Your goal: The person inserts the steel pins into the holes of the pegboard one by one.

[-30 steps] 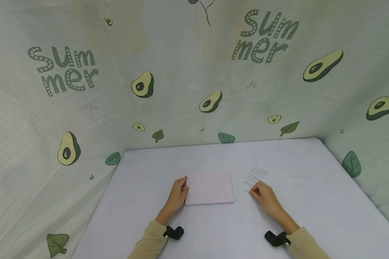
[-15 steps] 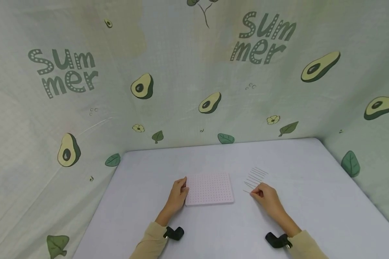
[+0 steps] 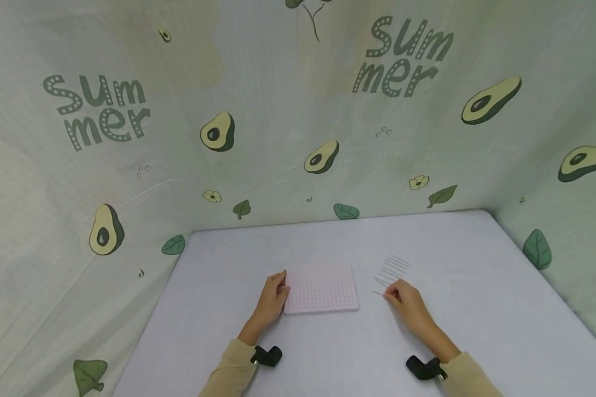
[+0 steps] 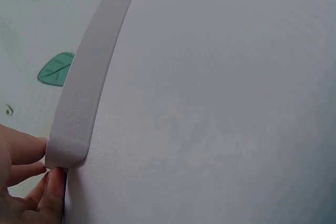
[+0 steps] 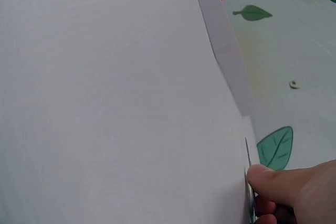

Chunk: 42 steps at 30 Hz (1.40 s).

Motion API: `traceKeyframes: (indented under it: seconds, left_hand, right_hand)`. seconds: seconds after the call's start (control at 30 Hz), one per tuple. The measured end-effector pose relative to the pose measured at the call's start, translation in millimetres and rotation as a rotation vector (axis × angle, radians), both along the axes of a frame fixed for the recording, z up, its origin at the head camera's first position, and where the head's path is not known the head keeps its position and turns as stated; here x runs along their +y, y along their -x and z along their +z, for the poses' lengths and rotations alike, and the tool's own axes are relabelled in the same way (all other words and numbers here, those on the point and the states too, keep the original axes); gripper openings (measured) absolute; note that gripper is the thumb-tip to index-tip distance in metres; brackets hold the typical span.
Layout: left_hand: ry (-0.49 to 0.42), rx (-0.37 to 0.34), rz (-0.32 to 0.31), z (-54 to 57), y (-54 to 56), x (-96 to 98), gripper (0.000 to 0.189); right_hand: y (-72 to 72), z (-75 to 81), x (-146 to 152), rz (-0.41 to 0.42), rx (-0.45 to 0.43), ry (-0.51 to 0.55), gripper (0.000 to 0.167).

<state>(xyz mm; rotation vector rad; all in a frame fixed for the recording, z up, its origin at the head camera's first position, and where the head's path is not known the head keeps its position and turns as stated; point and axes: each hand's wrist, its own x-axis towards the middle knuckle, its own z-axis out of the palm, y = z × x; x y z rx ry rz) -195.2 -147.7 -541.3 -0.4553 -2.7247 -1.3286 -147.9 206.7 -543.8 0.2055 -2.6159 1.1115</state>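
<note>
A pale pink board (image 3: 322, 288) with rows of small holes lies flat on the table. My left hand (image 3: 270, 300) grips its left edge; the left wrist view has the fingers and thumb (image 4: 52, 192) pinching one end of the board (image 4: 86, 87). To the right of the board, my right hand (image 3: 408, 303) pinches a thin, needle-like metal rod (image 3: 378, 293) between thumb and fingertips. In the right wrist view this dark rod (image 5: 248, 151) sticks out past the thumb. Several similar thin rods (image 3: 396, 266) lie in a slanted row just beyond the right hand.
A white cloth covers the table (image 3: 328, 358). Behind it hangs a curtain (image 3: 278, 82) printed with avocados and leaves. Black wrist cameras (image 3: 268, 357) sit near both sleeves, close over the table.
Almost nothing: my right hand has shifted very slightly toward me and right, with the thin rod in its fingertips. The left hand and the board stay put.
</note>
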Motion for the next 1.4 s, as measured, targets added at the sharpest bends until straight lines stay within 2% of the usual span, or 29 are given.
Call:
traceKeyframes:
  seconds: [0.27,0.53,0.97,1.13,1.27,1.4]
  left_hand:
    - [-0.011,0.011,-0.009,1.7,-3.1,-1.6,0.045]
    - [-0.028,0.026,-0.021,-0.5,1.6,-1.4,0.045]
    - [-0.03,0.008,-0.002,-0.3,0.4,-3.6,0.044]
    - [-0.038,-0.007,-0.01,-2.3,1.0,-6.1,0.045]
    - [-0.044,-0.01,-0.02,-2.6,2.8,-7.6,0.045]
    - [-0.055,0.006,-0.042,-3.6,6.5,-8.4,0.045]
  right_hand:
    - [-0.4,1.9,0.6,0.008,-0.008,0.107,0.004]
    - [6.7,11.0,1.6,0.112,-0.107,0.235,0.012]
    - [23.2,18.5,-16.8,0.221,-0.02,0.323,0.012]
    - [30.9,22.6,-27.3,0.239,-0.03,0.341,0.012]
    - [38.2,25.0,-35.6,0.265,-0.071,0.357,0.013]
    - [44.9,26.6,-44.6,0.288,-0.052,0.355,0.012]
